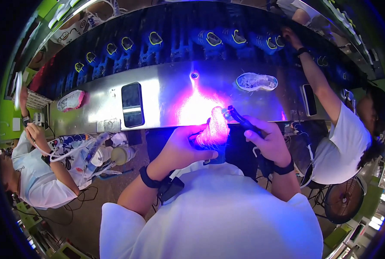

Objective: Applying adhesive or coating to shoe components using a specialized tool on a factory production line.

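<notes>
My left hand (pixel 181 144) is closed round a shoe (pixel 215 128), which glows pink and violet under bright light. Its rounded end points up, away from my body, at the near edge of the metal bench. In my right hand (pixel 272 140) is a dark-handled brush (pixel 244 121), fingers wrapped round the handle. The brush head lies right beside the tip of the shoe; glare hides whether the two touch. The shoe's finer details are washed out by the light.
The metal bench (pixel 166 97) carries a phone (pixel 133 105), a white sole (pixel 256 82) and a white-and-pink shoe (pixel 71 101). Beyond runs a dark conveyor (pixel 179 47) with several shoes. A co-worker's arm (pixel 324 88) reaches over it at right. Another person (pixel 50 168) sits left; a fan (pixel 344 199) stands right.
</notes>
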The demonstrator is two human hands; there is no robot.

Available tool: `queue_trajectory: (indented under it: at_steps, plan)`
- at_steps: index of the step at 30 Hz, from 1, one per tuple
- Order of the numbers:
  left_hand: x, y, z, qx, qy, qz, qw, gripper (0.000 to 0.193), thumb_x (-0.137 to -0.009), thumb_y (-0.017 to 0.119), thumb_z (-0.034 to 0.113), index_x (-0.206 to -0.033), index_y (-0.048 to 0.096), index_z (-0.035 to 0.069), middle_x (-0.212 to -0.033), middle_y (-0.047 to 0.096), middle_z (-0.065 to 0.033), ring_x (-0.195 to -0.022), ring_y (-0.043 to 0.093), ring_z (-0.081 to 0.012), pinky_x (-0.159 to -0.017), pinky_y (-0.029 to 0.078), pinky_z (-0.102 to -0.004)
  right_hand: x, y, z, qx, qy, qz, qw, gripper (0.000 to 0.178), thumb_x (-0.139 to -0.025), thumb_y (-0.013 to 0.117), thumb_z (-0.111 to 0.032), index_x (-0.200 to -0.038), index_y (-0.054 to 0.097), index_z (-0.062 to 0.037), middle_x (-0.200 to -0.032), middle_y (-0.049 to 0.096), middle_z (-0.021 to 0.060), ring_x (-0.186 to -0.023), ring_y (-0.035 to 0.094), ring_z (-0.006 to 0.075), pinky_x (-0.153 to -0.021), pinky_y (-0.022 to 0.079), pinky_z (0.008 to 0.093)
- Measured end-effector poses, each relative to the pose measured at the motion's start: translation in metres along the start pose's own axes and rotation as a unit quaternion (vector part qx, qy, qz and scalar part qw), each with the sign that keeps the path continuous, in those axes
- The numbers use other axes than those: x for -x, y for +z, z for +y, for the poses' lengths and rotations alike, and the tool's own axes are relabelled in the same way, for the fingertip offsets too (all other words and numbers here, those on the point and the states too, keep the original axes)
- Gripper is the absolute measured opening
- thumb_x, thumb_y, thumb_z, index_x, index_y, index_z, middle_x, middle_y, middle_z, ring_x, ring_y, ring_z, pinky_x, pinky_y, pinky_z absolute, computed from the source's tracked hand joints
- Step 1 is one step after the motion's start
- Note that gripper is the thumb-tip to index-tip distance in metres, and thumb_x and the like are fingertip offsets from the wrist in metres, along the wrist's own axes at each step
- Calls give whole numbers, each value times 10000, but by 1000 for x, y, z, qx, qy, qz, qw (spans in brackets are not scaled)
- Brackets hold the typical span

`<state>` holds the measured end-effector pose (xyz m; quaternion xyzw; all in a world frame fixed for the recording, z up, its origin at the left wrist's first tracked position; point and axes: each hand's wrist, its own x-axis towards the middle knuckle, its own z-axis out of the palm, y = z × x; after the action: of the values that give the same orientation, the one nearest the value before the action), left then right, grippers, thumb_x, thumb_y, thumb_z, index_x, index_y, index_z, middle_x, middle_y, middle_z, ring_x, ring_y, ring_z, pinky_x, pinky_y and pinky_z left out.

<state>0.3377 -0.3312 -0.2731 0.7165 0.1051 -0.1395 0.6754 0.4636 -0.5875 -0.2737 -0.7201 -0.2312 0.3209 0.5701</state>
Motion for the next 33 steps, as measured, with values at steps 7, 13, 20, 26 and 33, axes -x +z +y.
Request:
queue_trajectory:
  at_steps: [7,13,20,26,33]
  plan:
    - [-2,-3,11,126,-126,-8,984,587,-775,925,137,-1247,630,-48,-1122,711,-87,-1061,672,-138,-872,574,-285,-7,-11,6,-28,25,-40,999,461,-962,705,-77,-1406,602,-7,-989,666,29,-775,611,105,-726,522,261]
    - [-5,7,-9,147,-47,49,987,481,-846,859,101,-1242,629,-46,-1031,725,-68,-941,706,-131,-791,598,-281,-1,-6,12,-32,13,-34,999,403,-960,666,-31,-1361,641,-14,-949,672,3,-771,595,96,-758,517,263]
    - [-25,14,11,175,-89,20,980,398,-926,789,180,-1225,651,-43,-1062,721,-48,-1016,679,-125,-855,561,-278,18,-13,32,-6,-23,-23,999,466,-941,694,-30,-1400,621,-35,-929,676,10,-788,607,91,-733,509,263]
    - [-27,32,12,167,-67,35,983,443,-927,796,244,-1230,660,-48,-1099,715,-54,-1012,654,-105,-890,523,-264,14,-28,16,19,45,-33,998,462,-937,683,-59,-1395,627,-60,-982,714,67,-853,635,143,-840,526,310]
    - [-27,27,12,95,-26,91,991,653,-890,822,314,-1309,585,-126,-1154,714,-115,-1071,651,-146,-978,512,-330,15,-36,19,-3,38,-62,997,476,-926,705,-56,-1396,622,-48,-1099,738,84,-948,676,155,-906,523,306]
